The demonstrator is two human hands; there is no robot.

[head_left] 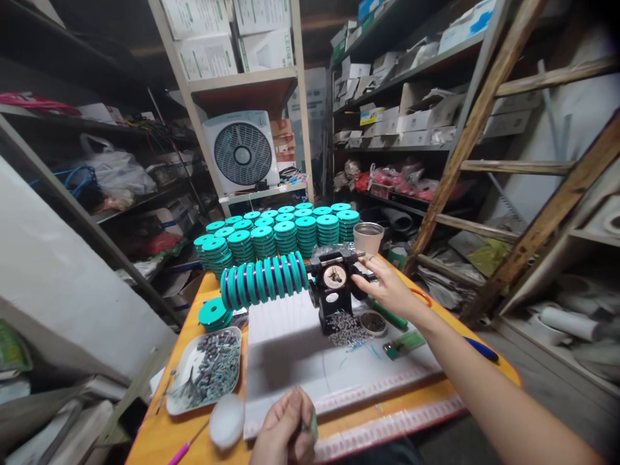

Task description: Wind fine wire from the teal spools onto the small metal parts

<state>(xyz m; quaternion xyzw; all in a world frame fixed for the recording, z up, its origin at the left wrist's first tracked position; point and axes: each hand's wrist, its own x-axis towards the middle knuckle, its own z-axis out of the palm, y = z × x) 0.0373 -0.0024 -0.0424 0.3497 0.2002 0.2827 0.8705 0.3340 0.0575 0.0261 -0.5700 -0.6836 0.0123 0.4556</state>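
Note:
My left hand [287, 426] is closed in a pinch low in the view, above the front edge of a white board [281, 361]; a bit of something greenish shows at its fingers. With fingers spread, my right hand [382, 284] touches the right side of a black winding device [339, 300] with a round dial. From the device's left side extends a row of teal spools [264, 279] with dark purple between their discs. Small metal pieces [346, 329] lie at the device's base, beside a small round dish [372, 323].
Stacked teal discs [285, 236] and a cup [369, 239] stand behind. A tray [173, 394] of small parts, a white round object [227, 422] and a pink-handled tool [179, 453] lie left. A green lighter [403, 344] lies right. Shelves, a fan [242, 153] and a wooden ladder [465, 145] surround the table.

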